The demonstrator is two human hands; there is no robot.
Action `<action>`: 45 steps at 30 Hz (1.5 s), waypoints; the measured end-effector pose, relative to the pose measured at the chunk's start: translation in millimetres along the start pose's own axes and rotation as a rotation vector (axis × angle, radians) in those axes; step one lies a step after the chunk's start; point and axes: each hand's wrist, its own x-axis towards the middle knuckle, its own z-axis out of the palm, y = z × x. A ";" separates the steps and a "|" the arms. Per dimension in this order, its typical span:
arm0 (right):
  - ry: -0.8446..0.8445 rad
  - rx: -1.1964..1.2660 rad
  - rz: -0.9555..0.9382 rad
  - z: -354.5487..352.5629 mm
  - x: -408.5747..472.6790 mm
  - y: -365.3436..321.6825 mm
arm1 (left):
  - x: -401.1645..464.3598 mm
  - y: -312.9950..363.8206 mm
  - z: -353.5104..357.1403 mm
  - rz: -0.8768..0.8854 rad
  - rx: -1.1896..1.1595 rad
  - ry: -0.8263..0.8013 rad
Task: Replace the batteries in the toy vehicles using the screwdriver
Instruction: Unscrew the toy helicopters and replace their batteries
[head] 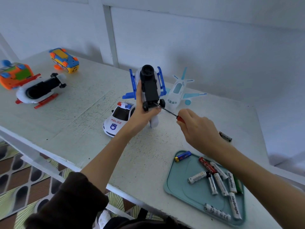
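My left hand [142,111] grips a white and blue toy helicopter [149,85] held belly-up above the table, its black underside and wheels facing me. My right hand [196,128] holds a screwdriver [168,111] by its red handle; the dark shaft tip sits at the underside near the wheels. A teal tray [181,189] at the front right carries several loose batteries [214,177]. One dark battery [225,136] lies on the table beyond my right wrist.
A police car [118,119] stands just left of my left wrist. A white and light-blue toy plane [179,91] sits behind. At far left lie a red and white helicopter [38,90], an orange toy [14,75] and a blue-yellow toy [65,60], all upturned.
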 end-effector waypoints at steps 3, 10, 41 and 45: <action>0.046 -0.003 -0.037 1.9 -1.7 2.4 | -0.3 -2.5 0.2 -0.007 -0.017 0.009; 0.112 0.035 -0.056 -12.7 6.6 -0.1 | 0.2 -1.8 1.6 -0.007 -0.038 0.035; 0.077 0.019 0.160 -53.5 62.2 -4.1 | 0.5 4.9 10.8 0.020 -0.041 -0.053; 0.165 0.025 0.148 -52.4 56.7 -0.7 | 1.4 5.8 12.4 0.028 -0.061 -0.070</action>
